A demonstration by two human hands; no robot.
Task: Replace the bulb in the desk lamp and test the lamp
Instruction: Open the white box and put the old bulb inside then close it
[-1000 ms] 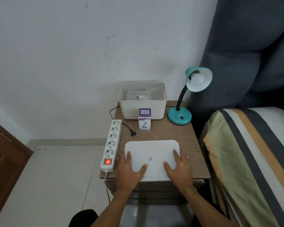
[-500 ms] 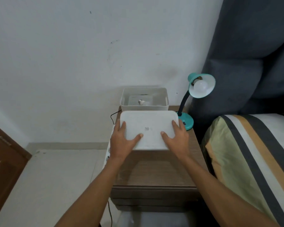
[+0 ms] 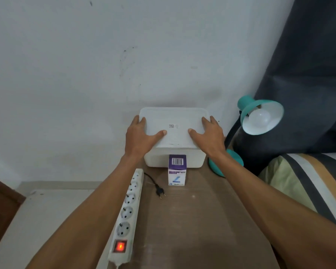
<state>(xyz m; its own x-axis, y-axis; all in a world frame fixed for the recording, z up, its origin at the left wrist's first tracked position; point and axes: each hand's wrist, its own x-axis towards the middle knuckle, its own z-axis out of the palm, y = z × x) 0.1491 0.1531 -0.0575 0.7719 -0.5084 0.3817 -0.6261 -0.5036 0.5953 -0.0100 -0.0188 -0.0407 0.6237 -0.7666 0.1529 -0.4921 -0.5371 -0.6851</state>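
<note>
A: Where is the desk lamp?
B: At the far right corner of the tabletop, teal, with a white bulb in its shade and its base partly behind the right forearm

A: And the hands?
B: The left hand and right hand each grasp a side of the white lid, thumbs flat on top, the lid sitting on the white bin by the wall

A: What else?
B: A purple-and-white box stands just in front of the bin; a loose black plug lies beside the power strip, whose red switch glows; 5 sockets show
</note>
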